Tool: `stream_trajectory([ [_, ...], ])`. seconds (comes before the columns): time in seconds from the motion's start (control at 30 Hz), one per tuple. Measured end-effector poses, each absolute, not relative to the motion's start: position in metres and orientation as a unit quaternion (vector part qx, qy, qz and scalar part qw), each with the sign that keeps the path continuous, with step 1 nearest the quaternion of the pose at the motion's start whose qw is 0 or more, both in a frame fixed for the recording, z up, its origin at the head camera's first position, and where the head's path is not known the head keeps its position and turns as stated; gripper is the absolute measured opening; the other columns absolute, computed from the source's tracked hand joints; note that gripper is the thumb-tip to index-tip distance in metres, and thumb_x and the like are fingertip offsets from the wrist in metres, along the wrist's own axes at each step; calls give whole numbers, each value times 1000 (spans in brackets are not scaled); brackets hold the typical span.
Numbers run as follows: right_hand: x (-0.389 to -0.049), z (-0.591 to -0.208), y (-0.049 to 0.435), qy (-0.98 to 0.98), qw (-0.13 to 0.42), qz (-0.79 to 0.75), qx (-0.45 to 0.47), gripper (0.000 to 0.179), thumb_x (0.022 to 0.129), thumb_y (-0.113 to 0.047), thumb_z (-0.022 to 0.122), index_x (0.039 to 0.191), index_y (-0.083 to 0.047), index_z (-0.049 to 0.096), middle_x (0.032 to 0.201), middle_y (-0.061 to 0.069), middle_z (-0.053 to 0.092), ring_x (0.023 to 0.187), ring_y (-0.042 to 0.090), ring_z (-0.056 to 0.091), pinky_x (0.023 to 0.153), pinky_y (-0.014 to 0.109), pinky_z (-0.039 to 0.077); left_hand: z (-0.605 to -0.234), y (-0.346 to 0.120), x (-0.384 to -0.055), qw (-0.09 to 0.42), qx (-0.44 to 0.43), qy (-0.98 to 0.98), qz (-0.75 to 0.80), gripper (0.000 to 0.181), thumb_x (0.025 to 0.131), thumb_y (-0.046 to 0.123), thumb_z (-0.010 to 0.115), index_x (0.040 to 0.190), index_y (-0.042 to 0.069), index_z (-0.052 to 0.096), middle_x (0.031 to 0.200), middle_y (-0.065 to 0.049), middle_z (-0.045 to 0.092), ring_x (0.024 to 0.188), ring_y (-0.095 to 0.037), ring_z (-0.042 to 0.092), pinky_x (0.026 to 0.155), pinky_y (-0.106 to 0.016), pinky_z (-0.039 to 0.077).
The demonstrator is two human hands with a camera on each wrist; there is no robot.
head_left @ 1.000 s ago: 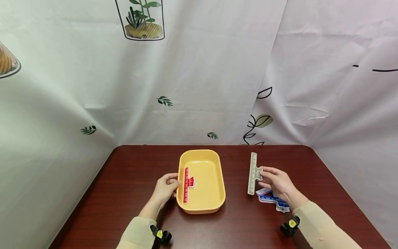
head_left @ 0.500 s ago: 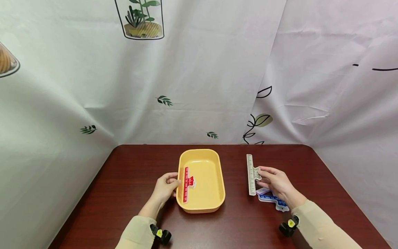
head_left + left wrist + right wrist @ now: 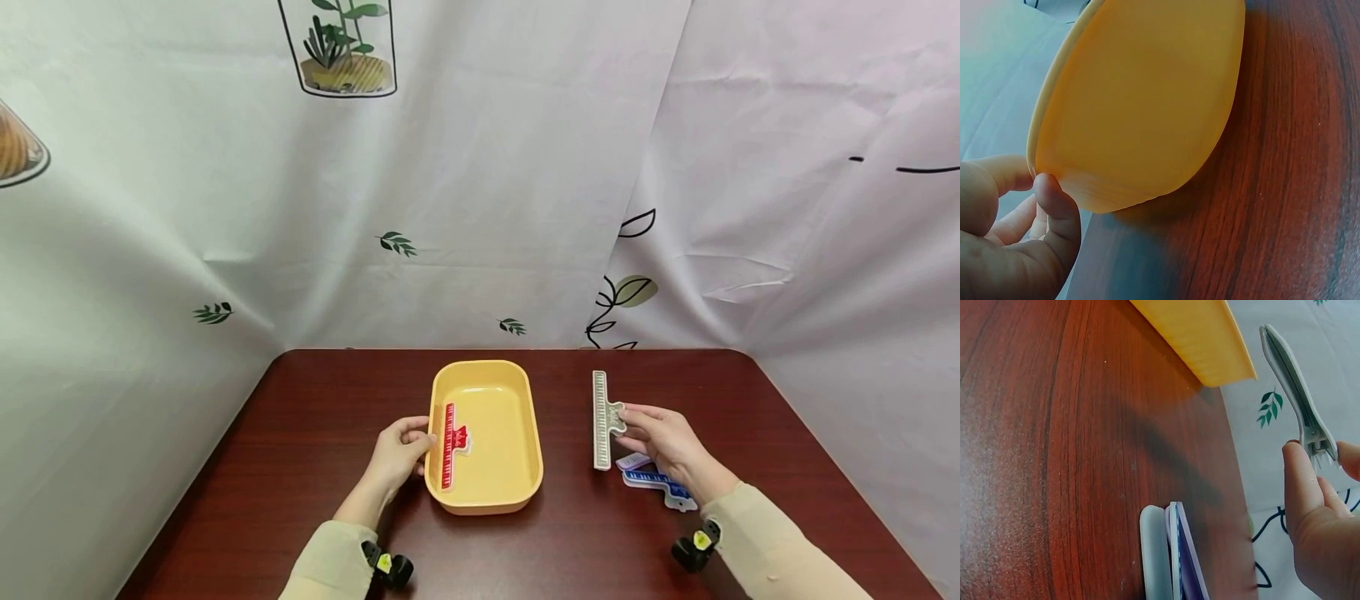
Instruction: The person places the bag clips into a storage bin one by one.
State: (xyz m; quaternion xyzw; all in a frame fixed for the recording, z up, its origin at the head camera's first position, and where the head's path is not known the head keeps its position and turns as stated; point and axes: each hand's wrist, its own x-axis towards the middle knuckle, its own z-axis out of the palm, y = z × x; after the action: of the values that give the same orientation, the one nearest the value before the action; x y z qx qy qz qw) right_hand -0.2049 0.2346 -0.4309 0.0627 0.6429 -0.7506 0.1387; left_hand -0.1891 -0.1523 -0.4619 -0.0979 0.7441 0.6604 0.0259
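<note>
My left hand (image 3: pixel 396 454) pinches the left rim of a yellow plastic tray (image 3: pixel 501 458); thumb and fingers on that rim also show in the left wrist view. Inside the tray, along its left side, lies a red piano-key-patterned clip (image 3: pixel 447 454). Between the thumb and fingers of my right hand (image 3: pixel 667 437) is a grey clip (image 3: pixel 602 425), gripped by its handle. It is off the table, its long bar pointing away from me, as the right wrist view (image 3: pixel 1292 378) confirms from the side.
Below my right hand, a blue clip (image 3: pixel 647 478) and a pale purple clip (image 3: pixel 632 462) lie together, partly covered by the hand. The dark red-brown table (image 3: pixel 337 400) ends at patterned white cloth (image 3: pixel 480 208) behind and at both sides.
My right hand has shifted slightly left with the grey clip, whose bar has turned a little. The left hand, the tray and the red clip stay in place.
</note>
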Motion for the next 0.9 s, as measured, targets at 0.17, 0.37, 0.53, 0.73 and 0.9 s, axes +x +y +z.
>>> stream_trajectory([
  [0.17, -204, -428, 234, 641, 144, -752, 59, 37, 93, -10, 56, 125, 6, 46, 87, -3, 68, 81, 9, 68, 77, 27, 57, -462, -153, -190, 28, -96, 742, 663, 40, 83, 1, 62, 121, -5, 54, 79, -5, 59, 55, -11, 54, 43, -23, 45],
  [0.37, -204, -424, 232, 638, 148, -753, 55, 39, 93, -10, 57, 126, 7, 44, 89, -3, 67, 83, 10, 67, 78, 28, 57, -462, -153, -190, 31, -97, 738, 667, 41, 83, 2, 63, 122, -5, 53, 79, -5, 59, 55, -10, 53, 43, -23, 45],
  [0.53, -203, -423, 230, 630, 153, -760, 50, 28, 93, -9, 56, 118, 2, 50, 89, -1, 67, 83, 11, 68, 78, 28, 57, -462, -154, -190, 30, -93, 739, 666, 41, 83, 2, 63, 122, -6, 53, 79, -5, 59, 54, -10, 53, 43, -23, 45],
  [0.73, -203, -422, 227, 624, 162, -763, 45, 33, 93, -9, 56, 122, 5, 46, 88, -1, 67, 82, 10, 68, 78, 27, 57, -462, -154, -190, 30, -97, 740, 665, 40, 83, 1, 62, 121, -5, 54, 78, -5, 59, 55, -11, 53, 43, -23, 45],
  [0.9, -202, -422, 225, 624, 165, -763, 47, 42, 94, -10, 56, 129, 8, 41, 88, -1, 68, 82, 10, 68, 78, 27, 57, -463, -154, -190, 31, -98, 740, 665, 40, 83, 1, 62, 121, -5, 53, 79, -5, 59, 54, -10, 53, 43, -22, 45],
])
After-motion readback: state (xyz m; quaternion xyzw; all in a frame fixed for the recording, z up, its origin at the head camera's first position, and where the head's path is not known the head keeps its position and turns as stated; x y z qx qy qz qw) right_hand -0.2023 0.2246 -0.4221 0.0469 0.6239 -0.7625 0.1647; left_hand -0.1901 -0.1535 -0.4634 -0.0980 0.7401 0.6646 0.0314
